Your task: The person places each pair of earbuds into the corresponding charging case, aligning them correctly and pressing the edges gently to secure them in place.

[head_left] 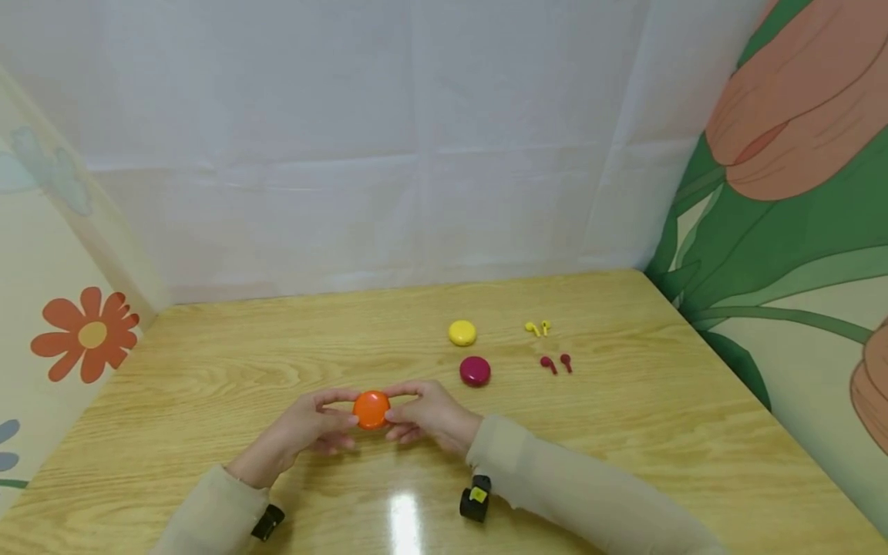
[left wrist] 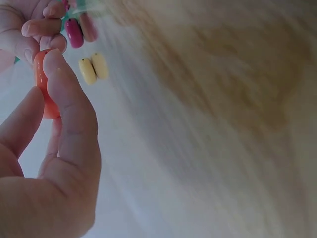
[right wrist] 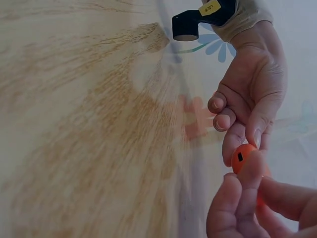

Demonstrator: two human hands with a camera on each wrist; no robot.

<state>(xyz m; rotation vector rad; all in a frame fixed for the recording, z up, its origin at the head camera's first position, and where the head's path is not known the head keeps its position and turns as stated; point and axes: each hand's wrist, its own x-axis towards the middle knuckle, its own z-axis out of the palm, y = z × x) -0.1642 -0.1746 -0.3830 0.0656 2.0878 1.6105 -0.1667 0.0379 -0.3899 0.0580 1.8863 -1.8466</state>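
Note:
A round, glossy orange earbud case (head_left: 371, 410) is held between both hands just over the table. My left hand (head_left: 308, 425) pinches its left side with thumb and forefinger; in the left wrist view the case (left wrist: 41, 82) appears edge-on. On the opposite side my right hand (head_left: 432, 414) pinches it the same way. A small dark port shows on the orange case (right wrist: 241, 156) in the right wrist view. Its lid looks closed. Beyond the hands lie a magenta case (head_left: 475, 371) and a yellow case (head_left: 462, 333).
To the right of the cases lie a pair of yellow earbuds (head_left: 533, 329) and a pair of magenta earbuds (head_left: 549, 364). Everything is on a wood-grain table (head_left: 624, 447). White sheeting (head_left: 347, 154) hangs behind it, with painted flower panels at both sides.

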